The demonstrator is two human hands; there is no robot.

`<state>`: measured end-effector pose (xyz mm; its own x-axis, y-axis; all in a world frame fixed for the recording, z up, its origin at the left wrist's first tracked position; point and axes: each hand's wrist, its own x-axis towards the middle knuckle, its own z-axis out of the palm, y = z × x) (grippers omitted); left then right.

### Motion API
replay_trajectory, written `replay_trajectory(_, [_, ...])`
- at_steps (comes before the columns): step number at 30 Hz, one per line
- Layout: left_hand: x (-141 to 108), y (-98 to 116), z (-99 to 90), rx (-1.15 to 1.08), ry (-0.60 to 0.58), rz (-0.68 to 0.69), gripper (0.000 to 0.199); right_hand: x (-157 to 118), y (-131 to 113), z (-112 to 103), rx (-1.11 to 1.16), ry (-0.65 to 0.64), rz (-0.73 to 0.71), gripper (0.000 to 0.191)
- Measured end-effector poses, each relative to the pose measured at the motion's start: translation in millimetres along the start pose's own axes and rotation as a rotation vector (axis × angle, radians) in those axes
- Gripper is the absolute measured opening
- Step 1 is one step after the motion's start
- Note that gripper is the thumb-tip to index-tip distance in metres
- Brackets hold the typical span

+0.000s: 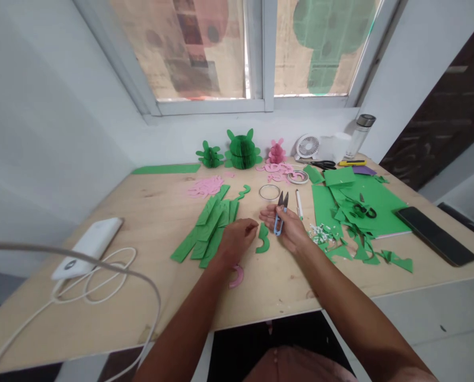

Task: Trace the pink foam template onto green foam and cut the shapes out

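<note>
My right hand (pixel 293 229) is turned palm up and holds a pair of thread snips (pixel 279 220) with light-blue handles, their dark blades apart and pointing away from me. Opposite it, my left hand (pixel 237 239) is closed, its fingertips pinched together; whatever they hold is too small or hidden. Between the two hands a curved green paper cutout (pixel 263 240) lies on the table. A curved pink cutout (pixel 236 277) sits below my left wrist, partly covered by it. Folded green paper strips (pixel 207 228) are stacked just left of that hand.
Behind are a tape roll (pixel 269 192), a pen (pixel 299 204), pink cutouts (pixel 207 187) and green honeycomb paper figures (pixel 243 151). Green sheets and scraps (pixel 374 199), with black-handled scissors (pixel 364 211), and a phone (pixel 436 236) lie right. A white power bank (pixel 89 246) with cable is left.
</note>
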<state>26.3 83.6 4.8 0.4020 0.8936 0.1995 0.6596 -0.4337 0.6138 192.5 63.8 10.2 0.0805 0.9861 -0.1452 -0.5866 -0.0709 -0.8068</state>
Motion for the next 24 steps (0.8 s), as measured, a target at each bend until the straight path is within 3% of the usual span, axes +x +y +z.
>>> replay_trajectory(5, [-0.1, -4.6, 1.6, -0.003, -0.028, -0.002, 0.026, -1.1, -0.4, 3.6, -0.01, -0.008, -0.019, 0.024])
replay_trajectory(15, [3.1, -4.5, 0.7, 0.15, -0.072, 0.185, 0.025, 5.8, 0.0, -5.0, -0.155, 0.154, -0.076, 0.023])
replay_trajectory(24, [2.2, 3.8, 1.2, 0.318, -0.116, 0.257, 0.026, 4.3, -1.1, -8.2, -0.241, 0.167, -0.065, 0.026])
